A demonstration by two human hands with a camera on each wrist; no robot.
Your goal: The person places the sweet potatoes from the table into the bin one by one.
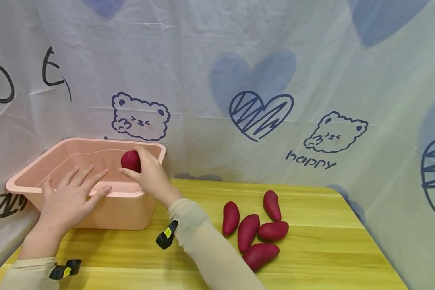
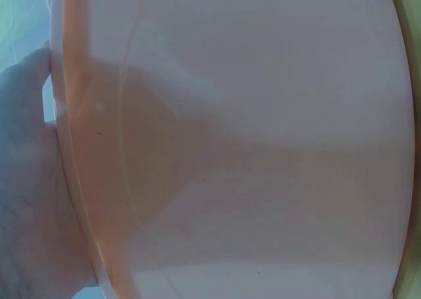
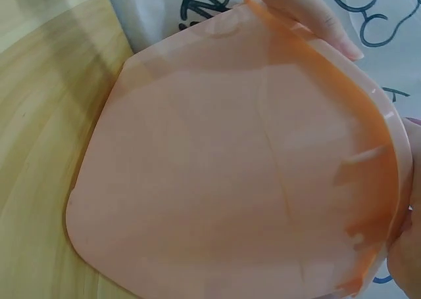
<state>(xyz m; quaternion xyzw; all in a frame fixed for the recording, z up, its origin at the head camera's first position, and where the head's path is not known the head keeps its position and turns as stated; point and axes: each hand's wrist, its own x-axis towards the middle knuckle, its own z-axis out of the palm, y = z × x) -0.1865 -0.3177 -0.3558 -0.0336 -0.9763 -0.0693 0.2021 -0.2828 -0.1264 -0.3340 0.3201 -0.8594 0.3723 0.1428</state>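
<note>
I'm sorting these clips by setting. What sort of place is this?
Probably a staged tabletop, not a real kitchen: a printed cloth backdrop hangs behind a wooden table, which holds only a pink basin and purple sweet potatoes.

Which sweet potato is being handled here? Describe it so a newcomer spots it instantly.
Find the pink plastic basin at the table's left end. Above its near right rim, the right hand holds one purple sweet potato. It alone is lifted; the other five lie clustered on the wooden table.
</note>
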